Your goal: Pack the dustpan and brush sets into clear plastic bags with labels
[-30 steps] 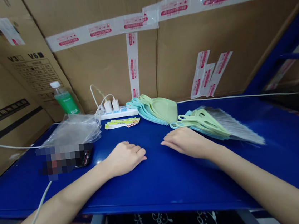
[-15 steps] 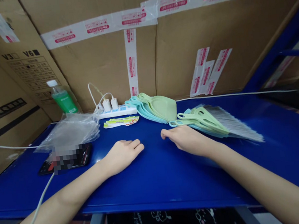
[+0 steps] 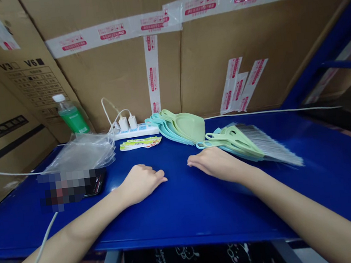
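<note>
My left hand [image 3: 141, 183] rests on the blue table, its fingers curled into a loose fist; nothing shows in it. Across a gap, my right hand [image 3: 214, 164] is closed too, knuckles up, and no object is visible in it. Just beyond the right hand lies a pile of small brushes [image 3: 239, 141] with pale green and light blue handles and grey bristles. Behind that are stacked dustpans [image 3: 190, 125], green on top of blue. A small fan of printed paper strips [image 3: 140, 143] lies past the left hand.
Clear plastic bags [image 3: 81, 152] lie at the left, partly over a dark flat device [image 3: 96, 182], blurred in part. A green bottle [image 3: 74, 119] and a white power strip [image 3: 140, 130] with chargers stand along the cardboard wall [image 3: 108, 71]. A white cable [image 3: 45, 243] crosses my left forearm.
The fingers of my left hand, stretched forward before, have curled in. My right hand's fingertips have folded in more closely. The view has shifted slightly; the objects stay where they were.
</note>
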`<state>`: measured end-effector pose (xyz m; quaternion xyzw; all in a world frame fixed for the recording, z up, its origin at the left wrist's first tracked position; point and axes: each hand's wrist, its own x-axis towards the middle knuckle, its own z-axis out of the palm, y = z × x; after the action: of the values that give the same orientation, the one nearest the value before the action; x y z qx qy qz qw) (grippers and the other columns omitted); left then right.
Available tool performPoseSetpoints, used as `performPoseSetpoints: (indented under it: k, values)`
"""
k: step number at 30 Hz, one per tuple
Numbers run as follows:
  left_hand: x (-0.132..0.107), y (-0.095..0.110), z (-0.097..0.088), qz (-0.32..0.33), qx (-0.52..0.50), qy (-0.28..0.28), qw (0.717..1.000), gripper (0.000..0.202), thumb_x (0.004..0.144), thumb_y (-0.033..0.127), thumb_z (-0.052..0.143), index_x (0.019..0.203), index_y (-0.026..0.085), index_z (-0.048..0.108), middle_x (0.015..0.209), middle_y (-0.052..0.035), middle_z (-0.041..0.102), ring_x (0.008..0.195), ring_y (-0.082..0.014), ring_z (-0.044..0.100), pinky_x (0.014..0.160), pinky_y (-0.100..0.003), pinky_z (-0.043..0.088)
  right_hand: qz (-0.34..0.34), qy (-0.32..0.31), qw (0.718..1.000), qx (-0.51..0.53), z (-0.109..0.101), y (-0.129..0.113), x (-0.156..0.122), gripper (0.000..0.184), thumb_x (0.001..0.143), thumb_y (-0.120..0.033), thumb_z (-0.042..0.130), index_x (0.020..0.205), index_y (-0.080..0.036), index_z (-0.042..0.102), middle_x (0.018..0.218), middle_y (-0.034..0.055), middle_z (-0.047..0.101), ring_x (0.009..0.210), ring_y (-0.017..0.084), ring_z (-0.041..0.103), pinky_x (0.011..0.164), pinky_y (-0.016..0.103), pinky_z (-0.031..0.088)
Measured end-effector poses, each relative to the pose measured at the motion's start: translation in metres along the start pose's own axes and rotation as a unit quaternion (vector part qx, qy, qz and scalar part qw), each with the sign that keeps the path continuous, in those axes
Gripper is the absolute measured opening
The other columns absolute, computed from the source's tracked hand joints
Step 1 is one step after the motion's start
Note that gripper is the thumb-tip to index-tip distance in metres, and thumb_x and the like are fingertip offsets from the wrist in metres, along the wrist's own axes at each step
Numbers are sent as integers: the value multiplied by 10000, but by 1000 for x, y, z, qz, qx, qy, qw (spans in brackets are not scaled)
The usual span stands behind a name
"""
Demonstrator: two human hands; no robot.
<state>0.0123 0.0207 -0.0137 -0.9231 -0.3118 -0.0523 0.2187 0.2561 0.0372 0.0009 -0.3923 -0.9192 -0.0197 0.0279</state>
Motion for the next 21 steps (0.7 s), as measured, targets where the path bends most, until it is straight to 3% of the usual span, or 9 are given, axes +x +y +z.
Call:
performPoseSetpoints:
  k: [5, 12, 17, 21]
  values:
    - [0, -1, 1, 7, -34, 32, 999, 351, 985, 304, 407, 680, 182, 530, 581, 29, 593, 532, -130, 565, 533, -251, 356, -1, 29, 1000, -11, -1, 0, 0, 311, 945, -276, 509, 664, -184, 603, 630, 15, 641, 581, 153, 569, 521, 268, 228]
    - [1, -2, -1, 1, -14, 51, 999, 319, 984, 225, 380, 730, 183, 568, 677, 19, 595, 599, -128, 547, 542, -251, 357, 0, 65, 998, -7, -3, 2, -2, 188, 845, -210, 654, 671, -193, 583, 665, -3, 637, 618, 145, 566, 538, 252, 266]
    - [-1, -6, -3, -17, -21, 77, 997, 377, 996, 304, 364, 705, 181, 570, 639, 23, 575, 556, -117, 526, 543, -250, 352, 15, 59, 998, -7, -5, 2, -2, 206, 866, -243, 633, 675, -189, 579, 667, 12, 655, 627, 159, 589, 538, 259, 276]
    - [-1, -8, -2, -27, -30, 69, 997, 405, 1010, 294, 315, 748, 184, 604, 690, 22, 623, 528, -100, 522, 536, -250, 341, 25, 52, 998, 12, -4, 4, -2, 158, 900, -160, 548, 759, -187, 616, 761, 29, 708, 667, 166, 621, 551, 263, 295]
